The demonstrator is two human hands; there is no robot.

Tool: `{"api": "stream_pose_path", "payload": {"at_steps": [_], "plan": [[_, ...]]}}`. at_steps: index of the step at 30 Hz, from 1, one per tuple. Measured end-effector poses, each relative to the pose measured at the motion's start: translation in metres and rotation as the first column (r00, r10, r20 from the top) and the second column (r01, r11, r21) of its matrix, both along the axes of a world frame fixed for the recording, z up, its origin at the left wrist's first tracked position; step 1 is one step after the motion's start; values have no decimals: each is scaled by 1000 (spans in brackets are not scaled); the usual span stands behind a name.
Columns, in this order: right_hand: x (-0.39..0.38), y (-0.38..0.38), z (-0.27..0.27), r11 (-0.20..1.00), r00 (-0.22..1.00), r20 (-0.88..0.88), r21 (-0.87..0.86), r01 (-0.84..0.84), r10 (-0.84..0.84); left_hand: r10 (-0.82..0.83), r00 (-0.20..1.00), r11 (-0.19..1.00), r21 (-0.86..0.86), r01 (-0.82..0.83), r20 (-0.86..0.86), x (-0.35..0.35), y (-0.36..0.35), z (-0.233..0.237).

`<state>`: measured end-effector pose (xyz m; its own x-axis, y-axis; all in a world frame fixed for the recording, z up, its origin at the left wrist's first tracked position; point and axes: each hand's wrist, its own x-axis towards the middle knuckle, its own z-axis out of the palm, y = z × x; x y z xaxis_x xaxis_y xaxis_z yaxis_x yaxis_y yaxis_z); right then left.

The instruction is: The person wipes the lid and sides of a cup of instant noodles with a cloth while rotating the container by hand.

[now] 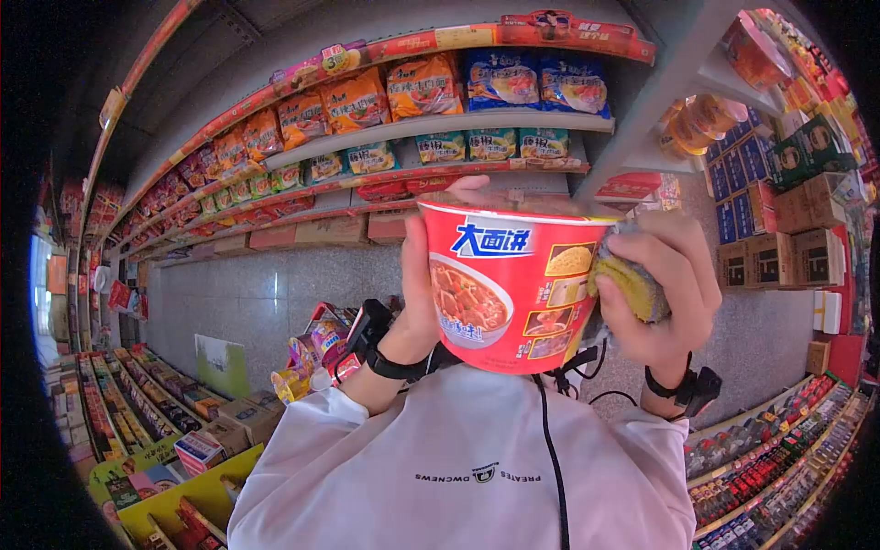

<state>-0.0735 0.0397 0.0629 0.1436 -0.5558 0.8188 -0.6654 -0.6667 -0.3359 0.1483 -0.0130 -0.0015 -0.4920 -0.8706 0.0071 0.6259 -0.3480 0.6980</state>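
A large red instant noodle bucket (518, 284) is held up in front of my chest, its printed side facing the camera and its lid edge upward. My left hand (423, 280) wraps around its left side, with fingers partly hidden behind it. Against the right side of the bucket, my right hand (665, 280) grips a yellow and grey cloth (632, 286) that touches the bucket's wall near the rim. Both wrists wear black straps with small devices.
Ahead are shelves with orange noodle packets (423, 87), blue packets (502, 81) and teal packets (371, 158). Stacked cartons (768, 259) stand at the right. Bottles line the lower right shelves (770, 467). A yellow-green display bin (197, 495) is at lower left.
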Motion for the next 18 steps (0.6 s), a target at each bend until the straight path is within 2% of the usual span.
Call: {"api": "stream_pose_path", "payload": {"at_steps": [3, 5, 7, 12, 18], "plan": [[6, 3, 5, 1000, 1000, -19, -2, 10, -10, -18, 1000, 998, 63, 18, 2, -1, 0, 1], [8, 7, 13, 999, 998, -63, 40, -10, 13, -19, 999, 998, 57, 21, -37, -1, -1, -5], [11, 6, 16, 996, 994, -106, 79, -30, 38, 11, 1000, 1000, 24, -11, 8, -2, 0, -7], [22, -4, 13, 996, 987, -163, -85, -21, 7, 17, 999, 999, 45, -19, 41, -3, 6, -4], [35, -5, 17, 992, 945, -319, -118, 31, -68, 21, 1000, 999, 38, -21, 11, -4, 7, -11]]}}
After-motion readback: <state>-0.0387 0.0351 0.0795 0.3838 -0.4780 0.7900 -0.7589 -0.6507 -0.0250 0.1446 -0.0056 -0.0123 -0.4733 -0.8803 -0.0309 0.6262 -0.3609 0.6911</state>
